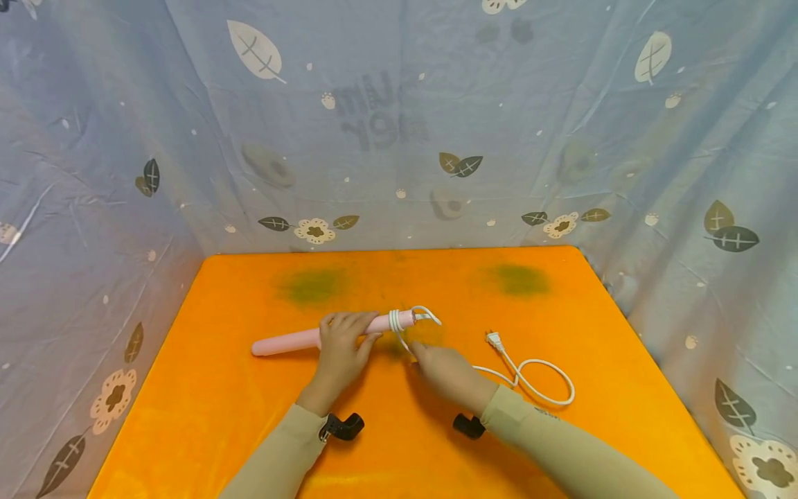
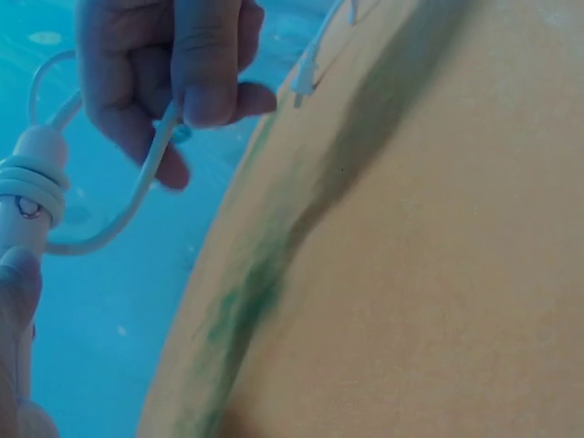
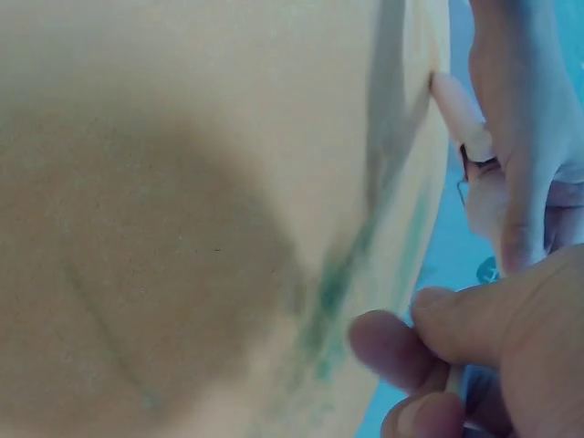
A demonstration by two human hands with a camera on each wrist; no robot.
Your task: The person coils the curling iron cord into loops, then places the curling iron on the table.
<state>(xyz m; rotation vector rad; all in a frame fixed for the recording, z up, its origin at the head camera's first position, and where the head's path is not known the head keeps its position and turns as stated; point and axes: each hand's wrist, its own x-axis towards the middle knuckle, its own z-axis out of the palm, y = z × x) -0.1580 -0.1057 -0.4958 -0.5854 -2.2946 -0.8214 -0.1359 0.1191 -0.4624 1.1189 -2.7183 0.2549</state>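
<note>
My left hand (image 1: 341, 346) grips a pink curling iron (image 1: 285, 343) by its handle, above the middle of the table. The barrel points left and its rounded tip is free. Several turns of white cord (image 2: 32, 187) lie side by side around the handle near its right end. From these turns the cord runs to my right hand (image 1: 451, 374), which pinches it between thumb and fingers (image 2: 205, 100). Beyond the right hand, the loose cord curves over the table in a loop and ends in a two-pin plug (image 1: 494, 340). In the right wrist view, the left hand partly covers the iron.
The table has an orange cover (image 1: 249, 416) with dark green smudges (image 1: 520, 279) toward the back. A pale blue curtain (image 1: 399, 194) printed with leaves and flowers stands behind the table and along both sides. Black wrist cameras (image 1: 345, 426) sit on both wrists.
</note>
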